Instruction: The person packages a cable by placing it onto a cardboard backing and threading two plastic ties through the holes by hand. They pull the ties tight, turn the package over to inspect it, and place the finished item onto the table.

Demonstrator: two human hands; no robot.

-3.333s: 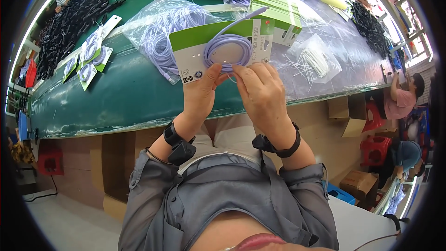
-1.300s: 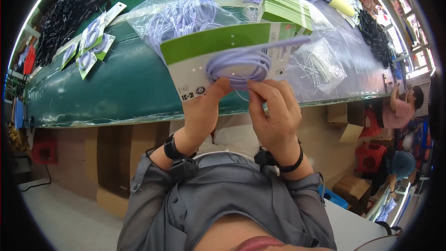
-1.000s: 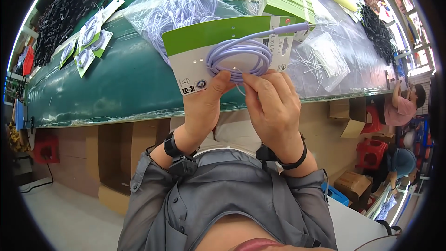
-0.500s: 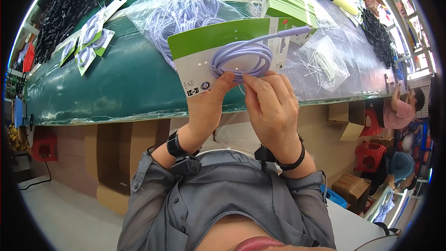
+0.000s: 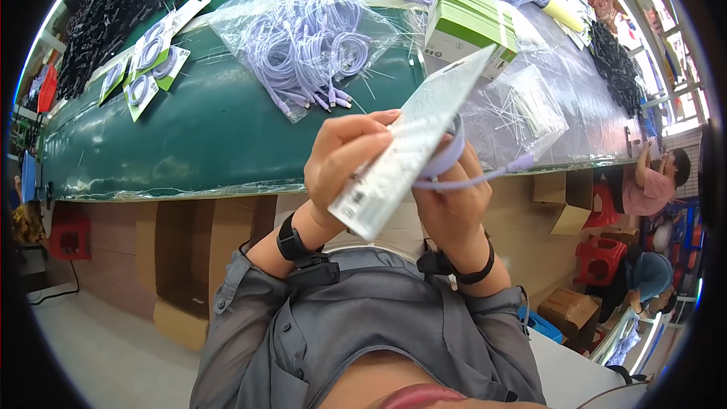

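Note:
In front of me a cardboard packaging card [image 5: 413, 140] is tilted steeply, its pale back turned toward my left side. My left hand [image 5: 344, 163] grips it, fingers bent against that back face. On the card's other side, a coiled lilac cable [image 5: 447, 155] is held in my right hand [image 5: 458, 201], whose fingertips are partly hidden. One end of the cable, with a thicker plug [image 5: 521, 163], sticks out to the right. Beyond my hands lies an open clear bag of lilac cables [image 5: 307, 42]. A stack of green-and-white cards [image 5: 466, 26] stands behind the held card.
Finished-looking carded cables [image 5: 151, 60] lie on the green table [image 5: 197, 151] at left, near a heap of black cables [image 5: 113, 19]. A bag of white ties [image 5: 522, 110] is at right. Cardboard boxes [image 5: 182, 257] stand below the edge; two people [image 5: 644, 182] sit at far right.
The card has turned from its printed front facing me to nearly edge-on, showing its back. My left fingers have moved onto the back; my right hand is lower, with the cable end swung down.

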